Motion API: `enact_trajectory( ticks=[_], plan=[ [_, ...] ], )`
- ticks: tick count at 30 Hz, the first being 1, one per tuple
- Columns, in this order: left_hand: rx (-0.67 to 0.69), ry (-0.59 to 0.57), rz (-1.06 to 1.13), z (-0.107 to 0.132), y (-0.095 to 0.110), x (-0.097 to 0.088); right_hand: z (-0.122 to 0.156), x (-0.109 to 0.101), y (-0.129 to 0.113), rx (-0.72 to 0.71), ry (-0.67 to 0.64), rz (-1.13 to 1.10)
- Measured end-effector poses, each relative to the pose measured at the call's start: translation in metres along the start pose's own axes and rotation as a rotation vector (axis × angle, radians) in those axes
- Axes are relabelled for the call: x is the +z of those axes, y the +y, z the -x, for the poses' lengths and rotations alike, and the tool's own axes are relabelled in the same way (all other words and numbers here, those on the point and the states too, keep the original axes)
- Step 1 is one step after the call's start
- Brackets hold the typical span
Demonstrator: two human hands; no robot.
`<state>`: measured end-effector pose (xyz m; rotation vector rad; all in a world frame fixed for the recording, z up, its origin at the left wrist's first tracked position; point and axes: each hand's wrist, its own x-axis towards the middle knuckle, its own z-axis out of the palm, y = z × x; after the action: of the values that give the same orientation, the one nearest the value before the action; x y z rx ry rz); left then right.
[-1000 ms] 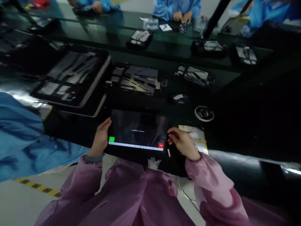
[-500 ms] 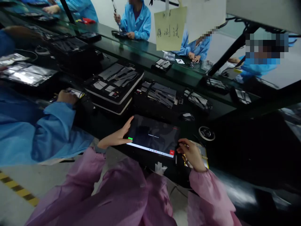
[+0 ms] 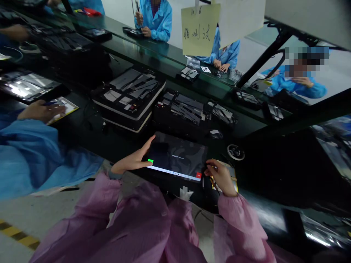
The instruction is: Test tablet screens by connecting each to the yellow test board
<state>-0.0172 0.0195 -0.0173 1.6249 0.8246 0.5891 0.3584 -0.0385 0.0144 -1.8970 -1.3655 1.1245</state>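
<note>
A tablet screen [image 3: 177, 156] is lit dark, with small text in the middle, a white bar along its near edge, a green patch at the left corner and a red one at the right. My left hand [image 3: 134, 159] grips its left side, thumb over the front and fingers toward the far corner. At the right edge, my right hand [image 3: 220, 175] has its fingers bent together in a pinch; what is between them is hidden. Under that hand lies a yellow-edged sheet [image 3: 233, 174] with gold-coloured parts on it.
Behind the tablet sit a stack of opened tablet housings [image 3: 130, 93], another opened device [image 3: 182, 106], a mouse [image 3: 215, 134] and a round white-rimmed object [image 3: 235, 152]. A co-worker's blue sleeve [image 3: 41, 146] is close on the left. A handwritten yellow note [image 3: 200, 31] hangs ahead.
The view has shifted slightly. Both my hands keep their places at the tablet. The co-worker's hand on the left has moved left, over a yellow-edged sheet.
</note>
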Motion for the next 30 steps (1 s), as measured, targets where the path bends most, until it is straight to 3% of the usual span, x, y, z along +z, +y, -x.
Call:
enact_trajectory(
  ticks=[8,17,19,24,28,30],
  plan=[
    [-0.002,-0.011,0.027,-0.001,0.001,0.001,0.002,-0.001,0.000,-0.034,-0.002,0.018],
    [-0.066,0.047,0.258,-0.001,0.005,0.005,0.003,-0.004,0.005,-0.104,-0.054,0.115],
    [-0.125,0.166,0.384,-0.004,0.004,0.009,0.004,-0.005,0.007,-0.138,-0.076,0.143],
    [-0.274,0.738,0.606,-0.019,-0.005,0.024,0.004,0.002,0.006,-0.363,-0.016,0.350],
    [-0.254,0.895,0.501,-0.025,-0.011,0.027,0.001,0.014,0.002,-0.470,0.110,0.483],
    [-0.269,0.954,0.417,-0.025,-0.014,0.027,0.004,0.009,0.004,-0.468,0.226,0.548]
  ],
)
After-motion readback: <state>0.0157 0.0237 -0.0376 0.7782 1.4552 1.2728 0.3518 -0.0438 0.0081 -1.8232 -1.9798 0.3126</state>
